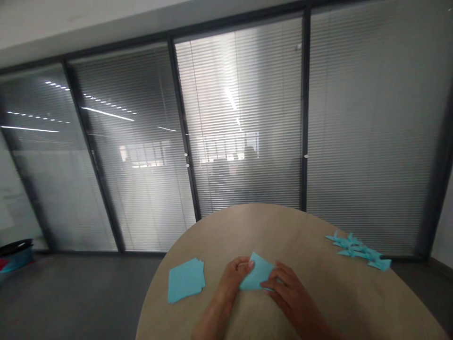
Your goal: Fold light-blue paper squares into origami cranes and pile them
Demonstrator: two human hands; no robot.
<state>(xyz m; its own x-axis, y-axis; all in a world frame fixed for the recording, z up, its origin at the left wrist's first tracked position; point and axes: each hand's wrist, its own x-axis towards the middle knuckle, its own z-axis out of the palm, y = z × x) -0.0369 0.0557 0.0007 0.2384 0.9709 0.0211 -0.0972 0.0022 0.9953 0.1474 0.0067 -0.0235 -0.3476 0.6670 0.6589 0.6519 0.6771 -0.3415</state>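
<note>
A light blue sheet of origami paper (257, 274), folded to a shape with a pointed top, lies between my two hands on the round table. My left hand (234, 275) is closed on its left side, with the thumb on top near the upper edge. At the right corner, my right hand (285, 287) pinches the paper between bent fingers and thumb. To the left is a stack of blue paper squares (186, 280), a little uneven at its edges. Several folded blue paper figures (359, 250) with pointed ends lie in a heap at the right.
The round wooden table (255, 224) has its curved far edge close to a glass partition with blinds (244, 118). A dark-rimmed bin (17, 255) stands on the grey floor at the far left.
</note>
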